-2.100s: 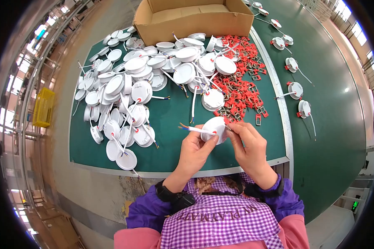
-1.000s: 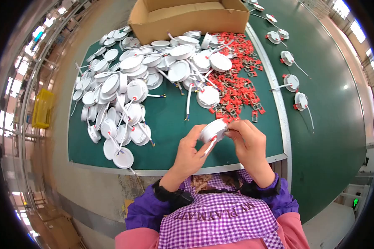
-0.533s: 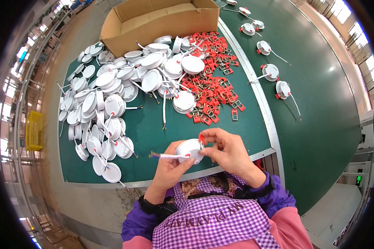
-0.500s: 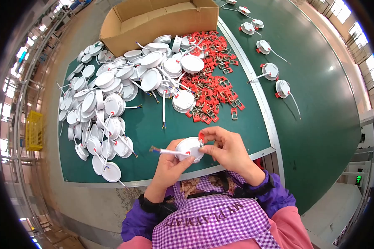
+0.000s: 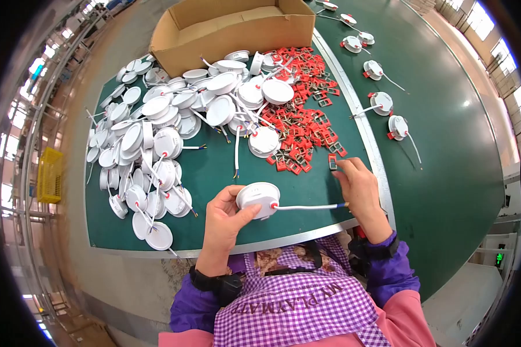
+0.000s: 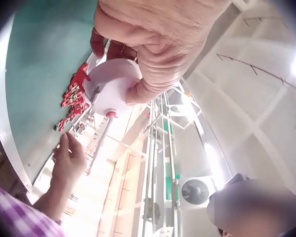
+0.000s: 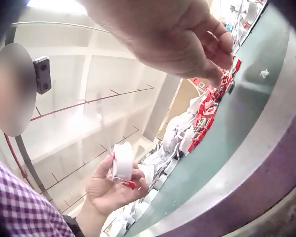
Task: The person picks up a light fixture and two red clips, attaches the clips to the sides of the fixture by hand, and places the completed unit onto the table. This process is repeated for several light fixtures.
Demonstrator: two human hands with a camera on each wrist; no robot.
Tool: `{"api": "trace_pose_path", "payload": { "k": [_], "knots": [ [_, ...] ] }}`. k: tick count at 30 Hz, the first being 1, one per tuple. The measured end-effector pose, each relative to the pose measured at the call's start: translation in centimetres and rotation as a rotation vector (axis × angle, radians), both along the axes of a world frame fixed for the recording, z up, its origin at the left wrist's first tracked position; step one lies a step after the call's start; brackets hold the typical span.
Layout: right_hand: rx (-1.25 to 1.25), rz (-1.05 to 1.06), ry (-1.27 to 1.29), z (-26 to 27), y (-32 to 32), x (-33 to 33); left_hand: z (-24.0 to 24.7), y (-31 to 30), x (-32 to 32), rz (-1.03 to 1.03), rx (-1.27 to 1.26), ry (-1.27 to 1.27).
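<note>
My left hand [image 5: 221, 222] grips a white round downlight [image 5: 259, 199], thumb on its back face and fingers around the rim. Its white cable [image 5: 307, 207] points right, with coloured wire ends beside my right wrist. In the right wrist view, a red clip [image 7: 130, 184] shows at the edge of this downlight [image 7: 122, 160]. My right hand [image 5: 360, 188] is over the table at the near edge of the clip pile, its fingertips right at a single red-and-metal spring clip [image 5: 332, 162]. Thumb and forefinger look apart in the right wrist view.
Many white downlights [image 5: 156, 107] with cables lie heaped on the green table [image 5: 214, 168]. Beside them spreads a pile of red clips [image 5: 301, 136]. A cardboard box [image 5: 231, 37] stands behind. Past the metal edge strip [image 5: 353, 104], downlights fitted with red clips [image 5: 398, 127] line a green belt.
My right hand has let go of the red clip at the downlight's edge and moved right to the loose clip. My left hand has turned the downlight, so its cable now points right.
</note>
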State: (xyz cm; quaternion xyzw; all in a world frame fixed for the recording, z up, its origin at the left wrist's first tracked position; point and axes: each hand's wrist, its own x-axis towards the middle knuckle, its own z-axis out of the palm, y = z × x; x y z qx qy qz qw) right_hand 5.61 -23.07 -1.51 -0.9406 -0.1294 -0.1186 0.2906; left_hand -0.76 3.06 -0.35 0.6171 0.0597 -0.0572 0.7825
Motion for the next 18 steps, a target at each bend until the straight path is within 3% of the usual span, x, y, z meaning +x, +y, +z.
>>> {"api": "trace_pose_path", "payload": {
  "k": [2,3,5,6,9,13,18],
  "knots": [
    [-0.281,0.027,0.015,-0.8,-0.4,0.4,-1.0,0.1,-0.1,0.046,-0.232,0.106],
    [-0.274,0.035,0.012,-1.1,-0.5,0.6,-1.2,-0.1,-0.1,0.055,-0.226,0.104],
    [-0.423,0.083,0.087,-1.7,-0.6,0.9,-1.4,-0.8,-0.1,0.077,-0.616,0.261],
    [-0.447,0.11,0.098,-1.6,-0.7,1.0,-1.1,-1.1,-0.1,0.053,-0.645,0.313],
    [-0.41,0.054,0.187,-0.9,-0.5,1.2,-1.3,-1.6,0.0,0.014,-0.547,0.346],
    [-0.196,0.1,0.071,0.2,0.2,0.8,-1.5,-1.8,0.0,-0.053,-0.42,0.297],
    [-0.368,0.171,-0.032,-2.3,1.5,1.5,-1.5,-2.7,0.1,-0.062,-0.361,0.309]
  ]
}}
